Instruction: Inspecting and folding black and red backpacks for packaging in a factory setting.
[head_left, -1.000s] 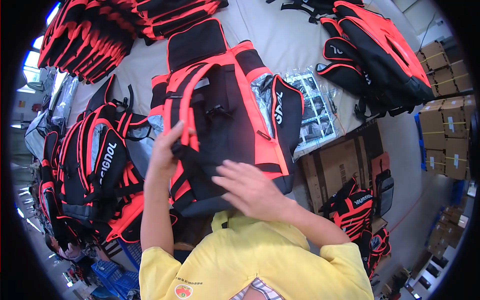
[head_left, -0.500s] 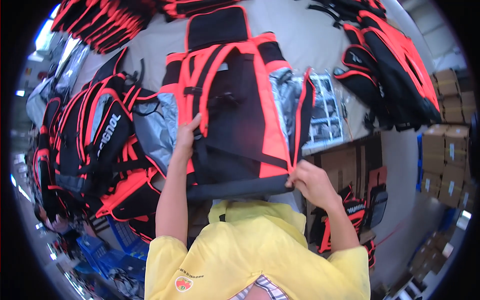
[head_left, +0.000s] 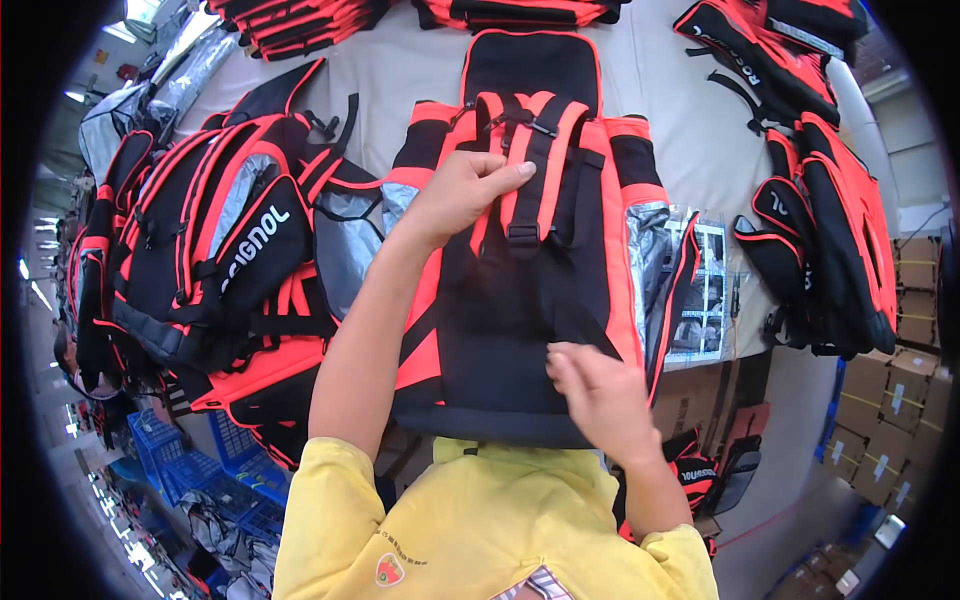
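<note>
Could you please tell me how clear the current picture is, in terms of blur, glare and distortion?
In the head view, the right hand looks slightly blurred, while the left hand is sharper; in that same view, the silver side pocket of the backpack has a bright sheen, the boxes at right look bent by the fisheye, and the corners go black.

Bench [head_left: 688, 150] is open between the middle backpack [head_left: 490, 310] and the right-hand bag [head_left: 850, 235]; another backpack [head_left: 165, 235] crowds the left side.
</note>
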